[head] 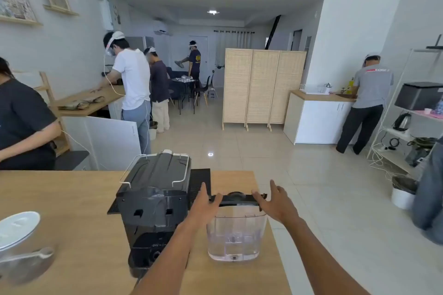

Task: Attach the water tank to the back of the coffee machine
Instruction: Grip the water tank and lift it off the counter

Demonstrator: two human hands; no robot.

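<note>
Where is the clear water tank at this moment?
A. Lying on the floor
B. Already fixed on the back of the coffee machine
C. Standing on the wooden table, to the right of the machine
C: the water tank stands on the table beside the coffee machine, not attached to it.

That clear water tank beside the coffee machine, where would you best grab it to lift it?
Probably by its two short ends just under the black lid, one hand from each side. The water tank stands upright on the table, wide and smooth-walled, so a two-sided clamp near the rim looks steadiest. The left hand and right hand are already placed there, fingers spread.
</note>
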